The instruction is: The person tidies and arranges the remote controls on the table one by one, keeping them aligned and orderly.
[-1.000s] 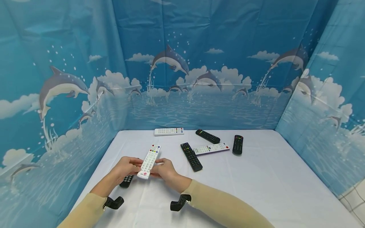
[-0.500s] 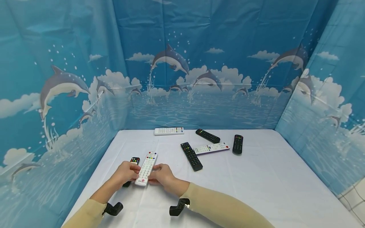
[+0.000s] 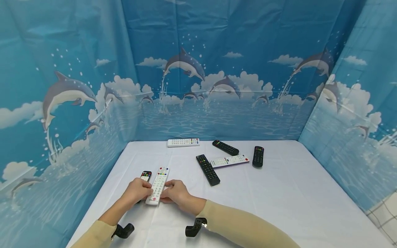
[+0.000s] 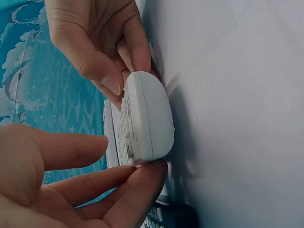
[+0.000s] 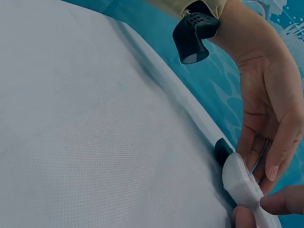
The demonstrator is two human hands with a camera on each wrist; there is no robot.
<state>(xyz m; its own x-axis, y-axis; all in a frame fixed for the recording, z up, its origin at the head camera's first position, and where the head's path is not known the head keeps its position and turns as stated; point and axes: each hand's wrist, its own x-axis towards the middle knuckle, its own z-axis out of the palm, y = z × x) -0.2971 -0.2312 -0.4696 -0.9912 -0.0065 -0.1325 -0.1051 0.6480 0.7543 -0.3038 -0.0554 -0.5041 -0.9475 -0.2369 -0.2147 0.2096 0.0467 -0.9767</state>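
Observation:
A white remote control lies slantwise low over the white tablecloth, its button face up. My left hand holds its left edge; in the left wrist view the fingertips touch that side and the thumb stands a little off the buttons. Opposite it, my right hand pinches the right edge near the lower end, thumb and finger on either side in the right wrist view. Just left of the white remote lies a black remote control, partly covered by my left hand.
Another white remote lies at the table's back edge. Right of centre are a long black remote, a white remote, and two more black ones, one a slanted remote, the other an upright-lying remote. A dolphin-print curtain surrounds the table.
Both hands have lowered the white remote toward me and slightly left, down beside the black remote. More of the black remote's far end now shows. The other remotes have not moved.

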